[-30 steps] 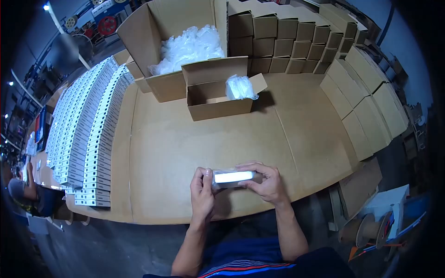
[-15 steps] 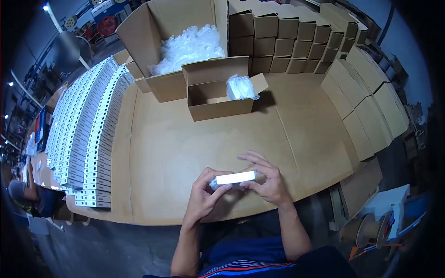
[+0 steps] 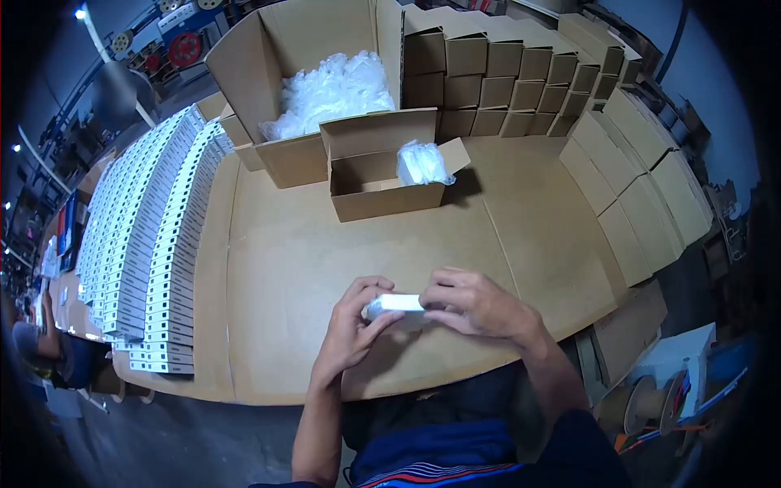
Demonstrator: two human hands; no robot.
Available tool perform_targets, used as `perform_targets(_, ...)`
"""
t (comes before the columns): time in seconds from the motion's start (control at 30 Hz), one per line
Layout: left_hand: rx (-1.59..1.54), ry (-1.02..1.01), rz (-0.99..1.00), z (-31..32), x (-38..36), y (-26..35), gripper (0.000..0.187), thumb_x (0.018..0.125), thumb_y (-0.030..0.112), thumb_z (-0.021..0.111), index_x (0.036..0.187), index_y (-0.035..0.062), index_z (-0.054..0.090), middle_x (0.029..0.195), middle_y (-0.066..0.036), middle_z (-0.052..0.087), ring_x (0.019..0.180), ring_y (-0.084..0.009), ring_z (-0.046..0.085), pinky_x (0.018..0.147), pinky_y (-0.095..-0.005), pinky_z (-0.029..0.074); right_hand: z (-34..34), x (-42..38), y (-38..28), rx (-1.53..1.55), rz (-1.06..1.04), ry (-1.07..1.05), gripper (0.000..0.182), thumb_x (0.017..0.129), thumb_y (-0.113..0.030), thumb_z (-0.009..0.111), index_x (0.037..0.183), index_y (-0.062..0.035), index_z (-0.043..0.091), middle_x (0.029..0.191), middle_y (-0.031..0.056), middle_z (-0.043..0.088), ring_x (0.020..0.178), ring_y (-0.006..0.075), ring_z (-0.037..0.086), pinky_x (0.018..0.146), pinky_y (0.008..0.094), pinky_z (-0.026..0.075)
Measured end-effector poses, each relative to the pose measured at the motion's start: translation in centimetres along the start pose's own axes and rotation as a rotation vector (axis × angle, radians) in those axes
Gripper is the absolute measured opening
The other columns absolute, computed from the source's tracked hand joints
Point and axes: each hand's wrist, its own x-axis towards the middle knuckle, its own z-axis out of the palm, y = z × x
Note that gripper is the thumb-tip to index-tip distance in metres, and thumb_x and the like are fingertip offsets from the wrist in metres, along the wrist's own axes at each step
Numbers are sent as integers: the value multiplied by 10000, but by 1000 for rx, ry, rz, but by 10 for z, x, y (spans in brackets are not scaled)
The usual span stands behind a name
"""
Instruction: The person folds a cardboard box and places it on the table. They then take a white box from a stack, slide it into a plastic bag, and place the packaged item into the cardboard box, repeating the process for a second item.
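A small white box (image 3: 401, 303), with clear plastic wrap showing at its left end, is held above the near part of the cardboard-covered table. My left hand (image 3: 351, 325) grips the left end between thumb and fingers. At the other end, my right hand (image 3: 472, 303) pinches the box, its fingers covering that end. Farther off stands an open brown carton (image 3: 390, 208). Inside its right end sits a bundle wrapped in clear plastic (image 3: 424, 164), poking above the rim.
Behind the carton, a large open box (image 3: 297, 163) holds crumpled plastic bags (image 3: 338, 92). Rows of white boxes (image 3: 167, 244) line the left side. Brown cartons are stacked at the back (image 3: 496, 73) and right (image 3: 643, 187). Another person (image 3: 61, 346) sits at far left.
My right hand has turned and closed over the right end of the white box, its raised fingers now bent down. My left hand still holds the left end. The view has shifted slightly.
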Motion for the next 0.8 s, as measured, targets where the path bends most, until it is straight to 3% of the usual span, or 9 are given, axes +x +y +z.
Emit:
perform_targets(0.1,12,9,107,-10,25,-12,206,931,73,743,1110,-5,678,1252,-70,578,1087,-150,578,826,-273,488,-16,13,6,-170,23,-38,211,872,-92,738,1064,-46,662,960,131,630,955,334,628,802,431,530)
perform_targets(0.23,-39,47,-65,-24,59,3,353,956,124,725,1268,12,605,1280,-92,581,1207,-202,576,967,-326,508,-30,31,21,-82,85,82,215,852,-91,757,1031,-27,658,949,144,672,849,358,657,761,429,539)
perform_targets(0.27,169,54,-57,-29,66,9,444,965,161,711,1356,25,551,1297,-145,590,1245,-281,589,1032,-383,501,-34,39,22,-100,78,170,194,834,-69,767,982,-10,657,908,152,677,786,347,672,724,416,543)
perform_targets(0.4,598,151,253,-38,98,4,495,964,161,684,1405,22,507,1336,-231,565,1221,-413,576,1056,-449,478,-50,70,29,-171,203,540,146,832,-12,757,887,8,623,838,145,642,705,274,646,634,371,505)
perform_targets(0.5,753,139,338,-33,126,-10,505,955,141,682,1399,-12,496,1347,-224,558,1220,-412,573,1073,-432,465,-44,99,42,-282,217,773,166,842,-17,760,878,1,599,791,118,609,655,266,618,608,365,489)
perform_targets(0.53,763,103,345,-32,136,-15,548,942,167,691,1405,-32,473,1358,-221,550,1243,-398,555,1093,-503,441,-38,107,47,-292,207,794,167,844,-14,757,891,0,598,805,123,611,666,280,624,612,375,494)
perform_targets(0.63,983,96,200,-23,149,-26,603,933,215,701,1424,-28,448,1365,-219,546,1273,-380,533,1098,-600,404,-20,125,72,-329,171,838,172,851,-8,747,933,0,596,855,139,618,708,324,643,628,410,509)
perform_targets(0.67,998,89,201,-22,152,-34,590,929,248,702,1402,-3,454,1332,-209,555,1266,-376,531,1084,-683,366,-14,128,79,-342,163,833,176,854,-7,743,950,1,596,878,147,622,725,340,649,637,424,515)
perform_targets(0.8,920,93,191,-21,152,-30,454,917,205,712,1276,34,493,1221,-177,567,1221,-391,540,1069,-713,362,1,128,93,-403,166,756,196,876,-28,725,1037,-7,616,955,194,637,809,410,671,683,473,546)
